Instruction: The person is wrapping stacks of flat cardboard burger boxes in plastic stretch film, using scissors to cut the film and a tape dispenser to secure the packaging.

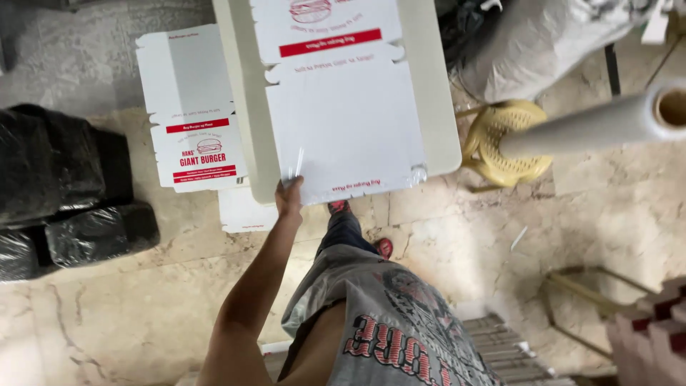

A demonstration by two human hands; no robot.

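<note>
A stack of flat box blanks (343, 121), white with red print and wrapped in clear film, is seen lying on a pale table (436, 107) in the upper middle of the frame, its near edge overhanging the table's edge. The stack's lower left corner is gripped by the left hand (289, 196), the fingers closed on the film and card there. The right hand is not seen; whether it is wide or closed cannot be told. One roll of clear film (600, 125) is seen at the upper right, slanting in from the right edge, its hollow core facing the camera; what holds it is hidden.

A second stack of blanks (193, 107) is seen left of the table, lower down, and beneath it one more white sheet (243, 211) shows below the table's corner. Three black wrapped bundles (64, 186) are counted at the left edge on the marble floor (128, 314). One yellow plastic stool (504, 143) is placed just right of the table, and one grey sack (543, 43) is seen above it. Two red shoes (339, 207) are visible under the stack's near edge. A stack of red and white items (654, 329) is seen at the lower right.
</note>
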